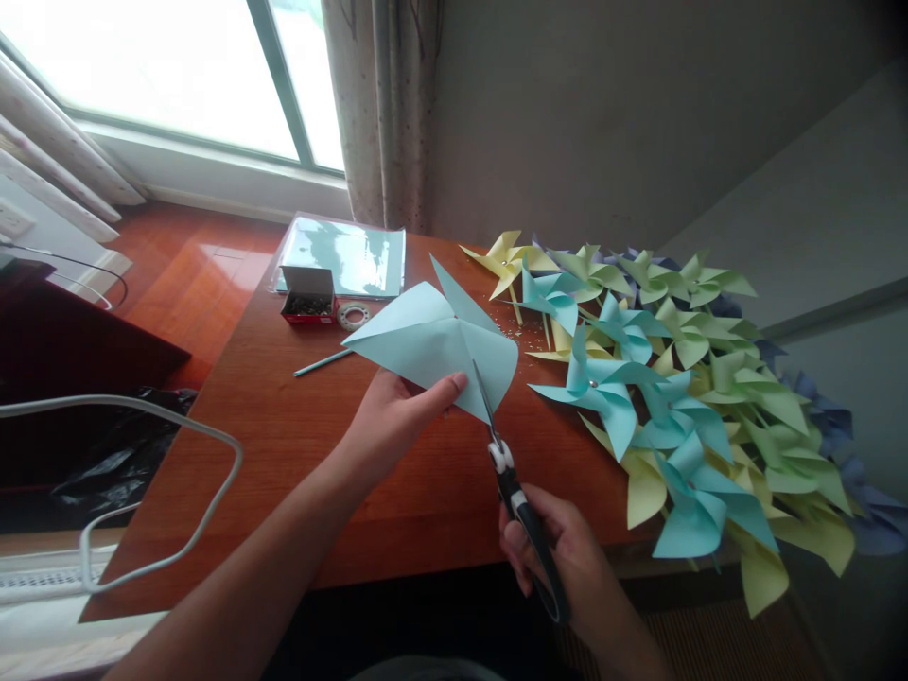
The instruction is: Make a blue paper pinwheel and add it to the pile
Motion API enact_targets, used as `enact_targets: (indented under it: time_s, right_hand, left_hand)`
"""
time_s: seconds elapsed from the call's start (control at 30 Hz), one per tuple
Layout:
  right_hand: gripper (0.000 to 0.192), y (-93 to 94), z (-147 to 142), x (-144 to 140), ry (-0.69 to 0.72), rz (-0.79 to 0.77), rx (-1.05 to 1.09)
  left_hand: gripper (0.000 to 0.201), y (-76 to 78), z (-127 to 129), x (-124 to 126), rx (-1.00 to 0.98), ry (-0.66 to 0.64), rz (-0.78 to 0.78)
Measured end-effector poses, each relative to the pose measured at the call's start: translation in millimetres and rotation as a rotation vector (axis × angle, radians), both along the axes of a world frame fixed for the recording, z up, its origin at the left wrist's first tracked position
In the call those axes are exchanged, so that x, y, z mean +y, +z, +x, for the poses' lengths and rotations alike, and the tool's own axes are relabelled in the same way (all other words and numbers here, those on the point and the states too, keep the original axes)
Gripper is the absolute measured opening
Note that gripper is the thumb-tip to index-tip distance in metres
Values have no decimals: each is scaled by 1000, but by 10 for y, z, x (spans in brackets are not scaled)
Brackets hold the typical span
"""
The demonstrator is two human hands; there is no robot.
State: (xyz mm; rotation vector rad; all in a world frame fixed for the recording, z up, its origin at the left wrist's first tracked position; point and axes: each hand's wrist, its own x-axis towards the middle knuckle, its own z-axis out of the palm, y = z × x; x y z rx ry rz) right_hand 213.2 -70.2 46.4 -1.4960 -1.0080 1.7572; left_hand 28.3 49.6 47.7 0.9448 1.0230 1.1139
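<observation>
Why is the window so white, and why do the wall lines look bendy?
Head view: daylight overexposes the window, so nothing outside shows; glare also whitens the plastic sleeve. The wide lens curves the edges, bending the wall ledge. The blue paper and scissors look sharp; the corners darken.

The table (298, 445) is showing polished reddish wood with a soft sheen. The sheet (432, 345) is looking like matt, smooth pale-blue paper, as are the pinwheels (681, 397). The scissors (507, 463) are showing bright metal blades and glossy black-and-white plastic handles. The curtain (383, 104) is hanging as speckled cloth.
</observation>
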Motion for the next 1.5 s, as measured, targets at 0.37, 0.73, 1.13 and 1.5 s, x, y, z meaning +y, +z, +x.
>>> enact_targets:
  time_s: [0.37, 0.73, 1.13, 1.5]
  right_hand:
    - [52, -59, 5, -33, 44, 0, 60]
    - [54, -83, -2, 5, 53, 33, 85]
    - [54, -99, -47, 36, 47, 74, 110]
    - [50, -59, -104, 33, 2, 72, 94]
  left_hand:
    - [25, 14, 0, 0, 15, -4, -12]
    - [22, 93, 16, -15, -25, -61, -51]
    - [20, 88, 15, -15, -36, -74, -55]
    - [18, 91, 15, -24, -63, -75, -40]
